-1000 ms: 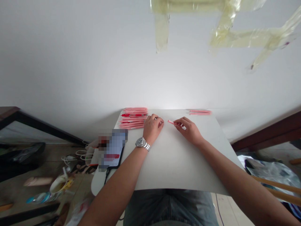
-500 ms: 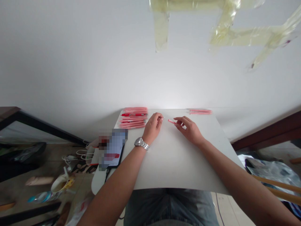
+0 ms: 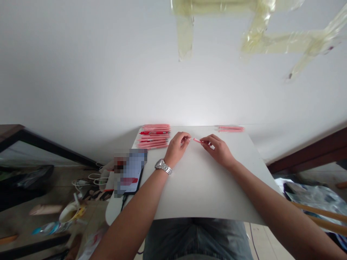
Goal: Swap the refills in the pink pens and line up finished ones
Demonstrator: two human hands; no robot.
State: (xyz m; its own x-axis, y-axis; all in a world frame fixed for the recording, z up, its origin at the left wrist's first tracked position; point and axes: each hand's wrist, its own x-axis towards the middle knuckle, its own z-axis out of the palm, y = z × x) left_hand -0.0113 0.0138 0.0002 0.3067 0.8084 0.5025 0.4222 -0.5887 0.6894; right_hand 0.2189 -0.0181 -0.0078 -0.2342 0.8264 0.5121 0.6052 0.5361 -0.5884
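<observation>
My right hand (image 3: 217,148) is closed in a fingertip grip on a pink pen barrel (image 3: 197,140), which points left out of the fingers. My left hand (image 3: 176,147) wears a silver watch and pinches a small whitish piece (image 3: 192,138), too small to name. This piece is at the barrel's left end; whether it sits inside the barrel I cannot tell. Beyond my left hand lies a row of pink pens (image 3: 155,127), with a darker red pen (image 3: 154,133) among them. A few more pink pens (image 3: 231,129) lie beyond my right hand.
Both hands are above a white table (image 3: 200,191) set against a wall (image 3: 121,72). On its left edge rests a phone (image 3: 132,173) with a cable. To the left, on the floor, are a cup (image 3: 67,212) and a plastic bottle (image 3: 48,228).
My hands have come closer together. The gap between the whitish piece and the pink barrel's end has closed. Both hands keep their grips.
</observation>
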